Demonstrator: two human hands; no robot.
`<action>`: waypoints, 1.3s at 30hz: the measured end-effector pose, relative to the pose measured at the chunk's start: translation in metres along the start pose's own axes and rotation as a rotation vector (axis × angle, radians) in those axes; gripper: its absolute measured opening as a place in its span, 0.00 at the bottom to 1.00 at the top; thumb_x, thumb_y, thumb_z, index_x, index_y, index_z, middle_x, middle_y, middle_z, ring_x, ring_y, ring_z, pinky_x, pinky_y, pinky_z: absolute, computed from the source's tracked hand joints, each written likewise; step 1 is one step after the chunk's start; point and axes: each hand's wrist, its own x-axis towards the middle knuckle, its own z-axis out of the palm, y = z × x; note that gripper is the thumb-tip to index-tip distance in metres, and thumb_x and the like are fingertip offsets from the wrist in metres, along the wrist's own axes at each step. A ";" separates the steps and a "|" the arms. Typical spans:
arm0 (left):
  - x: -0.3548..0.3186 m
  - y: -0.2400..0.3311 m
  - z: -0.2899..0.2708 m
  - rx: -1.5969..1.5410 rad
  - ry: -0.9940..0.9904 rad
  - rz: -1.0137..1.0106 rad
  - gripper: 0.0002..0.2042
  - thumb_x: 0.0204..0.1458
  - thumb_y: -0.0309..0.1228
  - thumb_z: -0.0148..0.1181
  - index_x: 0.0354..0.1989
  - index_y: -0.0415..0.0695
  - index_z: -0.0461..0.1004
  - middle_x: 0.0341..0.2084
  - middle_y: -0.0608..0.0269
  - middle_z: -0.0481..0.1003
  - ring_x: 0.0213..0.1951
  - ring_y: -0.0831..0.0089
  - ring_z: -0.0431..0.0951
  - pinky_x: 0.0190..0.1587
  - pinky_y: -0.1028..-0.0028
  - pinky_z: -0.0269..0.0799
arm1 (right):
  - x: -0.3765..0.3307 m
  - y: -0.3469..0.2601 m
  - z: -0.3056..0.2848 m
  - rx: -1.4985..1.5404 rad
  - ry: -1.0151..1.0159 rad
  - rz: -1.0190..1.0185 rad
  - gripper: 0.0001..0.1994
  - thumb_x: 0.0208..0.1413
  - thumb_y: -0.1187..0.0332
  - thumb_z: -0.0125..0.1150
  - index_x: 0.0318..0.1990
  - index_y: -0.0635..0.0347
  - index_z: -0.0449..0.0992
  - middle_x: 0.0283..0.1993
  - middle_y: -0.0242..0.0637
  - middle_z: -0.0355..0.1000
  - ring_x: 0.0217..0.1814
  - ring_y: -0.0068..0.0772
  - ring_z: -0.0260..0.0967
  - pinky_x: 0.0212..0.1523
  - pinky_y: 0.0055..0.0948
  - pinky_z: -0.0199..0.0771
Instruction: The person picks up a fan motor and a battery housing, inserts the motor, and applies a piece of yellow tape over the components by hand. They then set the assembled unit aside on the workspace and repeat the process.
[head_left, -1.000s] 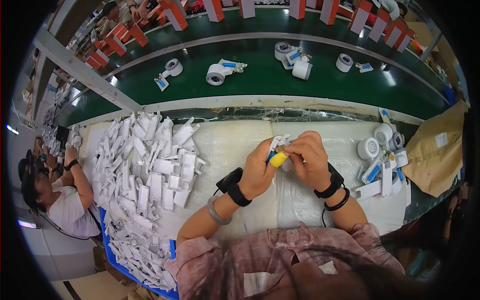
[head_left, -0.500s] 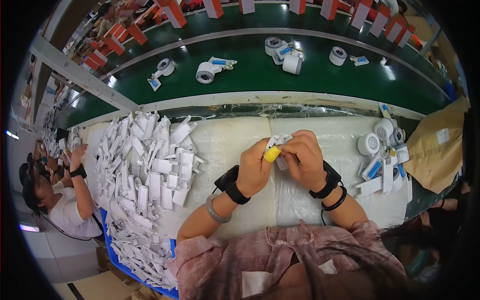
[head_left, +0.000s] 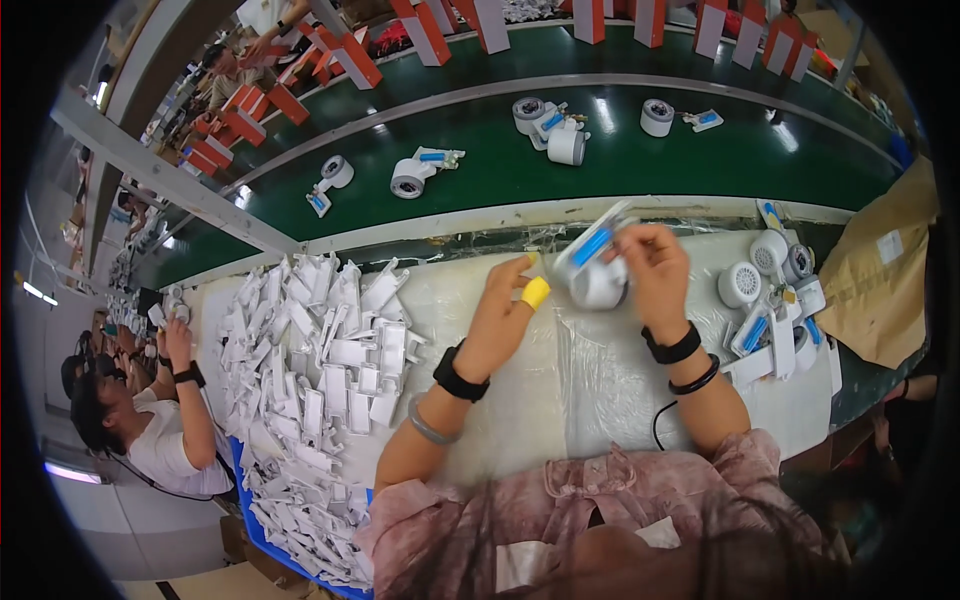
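Head view: we see the right hand [head_left: 655, 275] grasping a white round part [head_left: 598, 282] with a blue-striped white card [head_left: 592, 245] on top, held above the counter [head_left: 600, 370]. The left hand [head_left: 500, 315] (a yellow cap on one finger) sits just left of the part, fingers loosely curled, touching its edge. Further left lies a heap of white plastic pieces [head_left: 320, 350].
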 end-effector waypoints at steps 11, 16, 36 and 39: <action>0.120 -0.084 -0.116 0.837 0.429 0.060 0.27 0.44 0.28 0.64 0.56 0.36 0.67 0.54 0.46 0.67 0.55 0.53 0.67 0.56 0.61 0.65 | 0.009 -0.011 -0.003 -0.670 0.131 -0.467 0.23 0.55 0.77 0.57 0.60 0.59 0.67 0.68 0.46 0.59 0.72 0.46 0.52 0.70 0.39 0.48; 0.161 -0.100 -0.165 1.072 0.629 -0.010 0.38 0.39 0.31 0.67 0.63 0.46 0.60 0.64 0.44 0.56 0.63 0.46 0.59 0.63 0.55 0.60 | 0.000 -0.005 0.000 -0.648 -0.026 -0.420 0.17 0.54 0.77 0.57 0.53 0.59 0.73 0.62 0.45 0.65 0.66 0.47 0.59 0.66 0.38 0.55; 0.050 0.011 -0.047 0.274 -0.144 -0.267 0.29 0.45 0.40 0.68 0.52 0.36 0.67 0.34 0.56 0.75 0.30 0.72 0.77 0.29 0.73 0.74 | -0.013 0.002 0.016 -0.425 -0.389 -0.066 0.16 0.65 0.61 0.50 0.46 0.68 0.73 0.41 0.47 0.75 0.42 0.40 0.73 0.45 0.30 0.71; 0.019 0.024 -0.013 0.478 -0.238 0.042 0.28 0.45 0.37 0.69 0.52 0.35 0.68 0.36 0.51 0.75 0.36 0.65 0.77 0.39 0.72 0.73 | -0.012 -0.005 0.011 -0.320 -0.429 0.193 0.17 0.66 0.60 0.49 0.45 0.68 0.74 0.39 0.42 0.76 0.39 0.31 0.72 0.45 0.28 0.70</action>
